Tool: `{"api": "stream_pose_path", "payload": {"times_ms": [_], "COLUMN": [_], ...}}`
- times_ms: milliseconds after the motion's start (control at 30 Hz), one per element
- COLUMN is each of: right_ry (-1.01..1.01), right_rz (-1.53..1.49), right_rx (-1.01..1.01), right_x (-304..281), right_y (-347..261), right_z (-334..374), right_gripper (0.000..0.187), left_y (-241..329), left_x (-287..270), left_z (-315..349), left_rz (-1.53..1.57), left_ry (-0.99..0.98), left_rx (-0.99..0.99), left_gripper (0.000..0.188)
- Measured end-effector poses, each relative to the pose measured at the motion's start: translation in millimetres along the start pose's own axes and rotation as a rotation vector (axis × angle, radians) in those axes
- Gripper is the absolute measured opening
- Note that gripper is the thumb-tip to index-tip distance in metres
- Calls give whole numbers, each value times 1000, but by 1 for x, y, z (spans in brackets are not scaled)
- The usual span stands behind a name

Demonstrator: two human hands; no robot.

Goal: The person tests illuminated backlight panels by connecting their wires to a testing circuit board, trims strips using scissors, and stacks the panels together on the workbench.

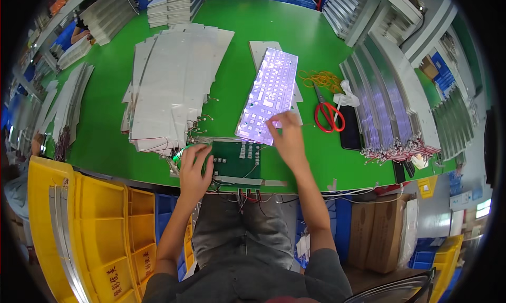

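A keyboard backlight panel (269, 92), a thin sheet with key-shaped cutouts, glows violet-white and lies slantwise in front of me. My right hand (290, 142) is at its lower right edge, thumb and forefinger closed there. The panel's near end meets the top of a green circuit board (237, 163) at the table's front edge. Over the board's left end rests my left hand (195, 168), fingers bent and apart, holding nothing that I can see. A small green light (177, 155) shines beside its fingertips. What those fingertips touch is hidden.
Unlit white sheets (168, 87) with wire leads are piled at left. Red-handled scissors (329, 116), yellow rubber bands (321, 80) and a black phone (349, 129) lie at right, before standing stacks of panels (390, 103). Yellow bins (100, 213) stand below the table's left edge.
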State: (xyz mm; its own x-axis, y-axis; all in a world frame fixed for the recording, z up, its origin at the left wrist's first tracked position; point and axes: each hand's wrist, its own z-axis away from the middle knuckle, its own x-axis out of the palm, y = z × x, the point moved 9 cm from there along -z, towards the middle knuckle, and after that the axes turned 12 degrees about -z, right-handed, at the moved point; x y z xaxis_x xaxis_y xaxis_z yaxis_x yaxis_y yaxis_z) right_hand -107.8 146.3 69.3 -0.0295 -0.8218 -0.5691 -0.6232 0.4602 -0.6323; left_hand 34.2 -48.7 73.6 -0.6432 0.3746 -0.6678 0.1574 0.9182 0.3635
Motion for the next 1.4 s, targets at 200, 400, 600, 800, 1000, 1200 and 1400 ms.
{"api": "stream_pose_path", "payload": {"times_ms": [200, 400, 600, 800, 1000, 1200, 1400], "right_ry": [-94, -78, -67, -66, -68, -49, -32], "right_rz": [-153, -223, -250, -230, -229, -237, -228], "right_rx": [171, 244, 246, 229, 219, 189, 157], "right_x": [30, 27, 27, 27, 27, 24, 24], "right_y": [-25, -20, -20, -21, -20, -23, -23], "right_z": [58, 59, 60, 60, 60, 60, 60], "right_gripper": [12, 10, 9, 8, 12, 11, 11], "left_y": [-23, -38, -52, -48, -50, -49, -49], "left_x": [20, 6, 15, 5, 9, 6, 6], "left_z": [10, 21, 28, 20, 23, 21, 20], "left_rz": [233, 106, 148, 155, 167, 145, 155], "left_ry": [-256, -201, -244, -246, -228, -202, -186], "left_rx": [-101, -127, -162, -202, -165, -178, -199], "left_gripper": [28, 29, 29, 25, 24, 16, 13]}}
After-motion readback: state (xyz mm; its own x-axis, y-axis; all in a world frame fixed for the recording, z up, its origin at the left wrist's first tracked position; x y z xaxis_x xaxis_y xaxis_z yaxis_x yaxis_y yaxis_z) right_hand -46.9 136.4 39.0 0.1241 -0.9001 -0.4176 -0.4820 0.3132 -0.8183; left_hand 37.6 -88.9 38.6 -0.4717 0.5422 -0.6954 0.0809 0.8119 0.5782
